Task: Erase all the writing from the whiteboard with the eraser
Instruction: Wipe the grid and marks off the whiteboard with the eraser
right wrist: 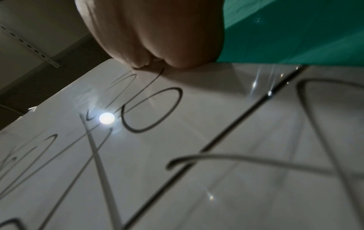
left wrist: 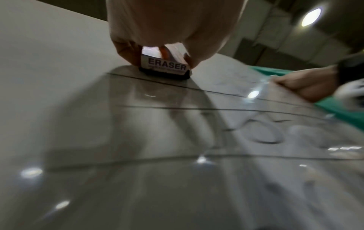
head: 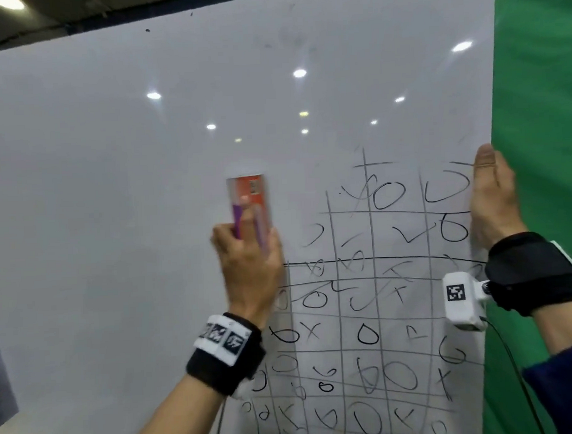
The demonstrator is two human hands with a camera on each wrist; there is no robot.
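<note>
A large whiteboard (head: pixel 113 191) fills the head view; its left and upper parts are blank. A black grid with circles, crosses and ticks (head: pixel 374 311) covers its lower right. My left hand (head: pixel 247 251) grips an orange and purple eraser (head: pixel 249 202), held upright and flat against the board just left of the grid's top. In the left wrist view the eraser (left wrist: pixel 165 66) shows the word ERASER, its dark felt on the board. My right hand (head: pixel 493 194) grips the board's right edge, thumb on the front face, fingers hidden behind.
A green cloth (head: pixel 542 107) hangs behind the board's right edge. Ceiling lights reflect in the glossy board (head: pixel 299 73). A dark ceiling shows above the board's top edge. A cable (head: pixel 514 371) hangs from my right wrist camera.
</note>
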